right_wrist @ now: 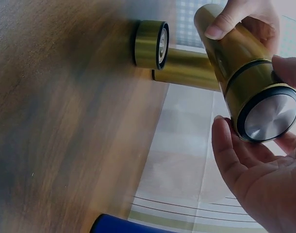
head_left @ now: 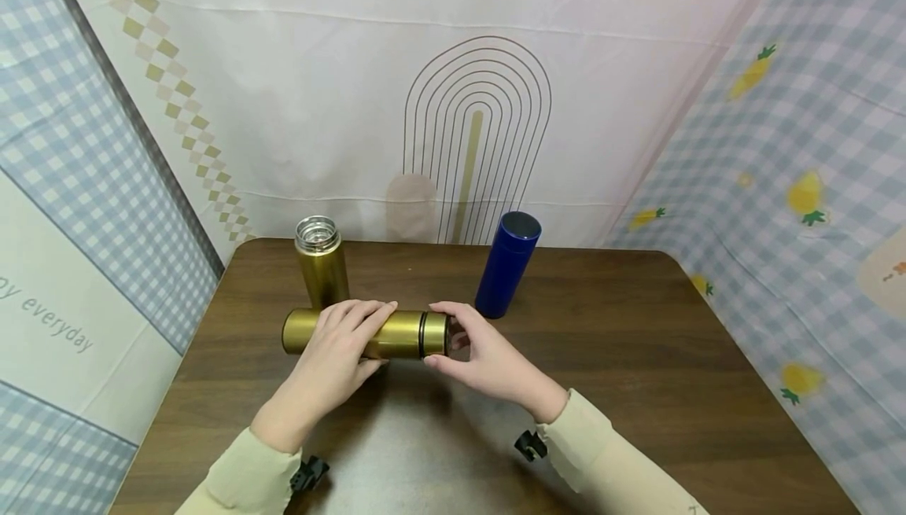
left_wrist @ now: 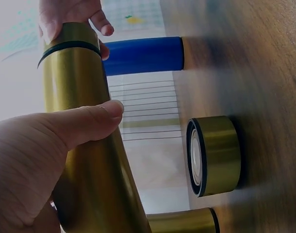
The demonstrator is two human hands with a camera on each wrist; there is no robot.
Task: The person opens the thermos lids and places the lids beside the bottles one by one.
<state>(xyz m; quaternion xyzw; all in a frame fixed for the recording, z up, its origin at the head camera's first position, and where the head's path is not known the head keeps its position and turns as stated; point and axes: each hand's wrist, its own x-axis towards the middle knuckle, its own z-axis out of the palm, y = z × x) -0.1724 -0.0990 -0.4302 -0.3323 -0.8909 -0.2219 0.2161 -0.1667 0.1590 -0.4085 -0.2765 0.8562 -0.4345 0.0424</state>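
- Held in the air, on its side, above the table (head_left: 651, 358): capped flask (head_left: 399, 336), gold, with a fitted lid (head_left: 435, 334) at the right-hand end.
- Clamped round the body of the capped flask: left hand (head_left: 336, 354), with thumb along the near side and fingers over the top.
- Curled round the lid: right hand (head_left: 484, 354), with thumb and fingers on opposite sides of the rim.
- Noted at the joint of lid and body: black ring (head_left: 421, 335). Noted on the end of the lid: silver disc (right_wrist: 271, 116), in plain sight between the fingers of the right hand.
- Closed to inspection: interior of the capped flask, hidden by lid and walls.
- Standing upright just behind the capped flask: open flask (head_left: 325, 271), gold, with bare silvery mouth (head_left: 317, 233) uppermost. Too small and too shadowed to tell: contents below the neck.
- Resting on the table near the open flask: loose lid (left_wrist: 221, 156), gold, black-edged, with pale inner side upward. Screened from the head view; seen from both wrists.
- Standing upright towards the back, right of the open flask and well apart from it: blue flask (head_left: 506, 267), with dark top in place, concealing any contents.
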